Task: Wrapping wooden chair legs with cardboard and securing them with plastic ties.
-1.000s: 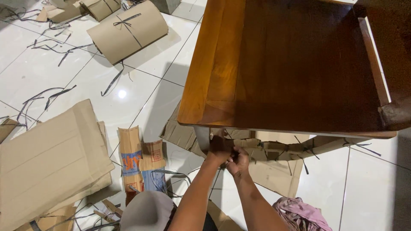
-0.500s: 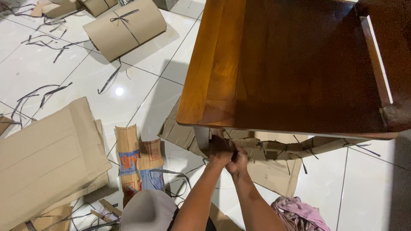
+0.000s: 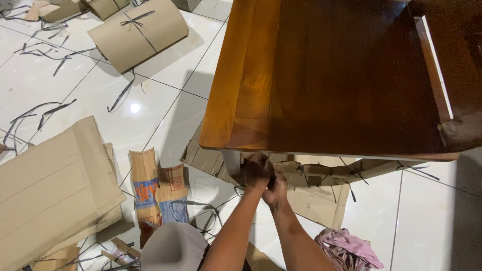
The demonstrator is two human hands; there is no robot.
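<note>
A brown polished wooden table [image 3: 326, 80] fills the upper right of the head view. Its front rail is wrapped in strips of cardboard [image 3: 321, 170] tied with thin black straps. My left hand [image 3: 255, 173] grips the wrapping at the table's near-left corner, just under the top. Pressed against it from the right, my right hand [image 3: 275, 189] pinches the same wrapping. Whether either hand also holds a tool is hidden by the fingers.
White tiled floor [image 3: 165, 120] is littered with black strap offcuts. A large flat cardboard sheet [image 3: 50, 185] lies at left, a curved strapped cardboard piece [image 3: 138, 32] at top left, printed cardboard scraps [image 3: 158, 188] near my arms, a pink cloth [image 3: 349, 248] at bottom right.
The view has shifted slightly, so the table and floor debris sit a little further left. Both hands stay together at the wrapped corner, moved slightly up toward the table edge.
</note>
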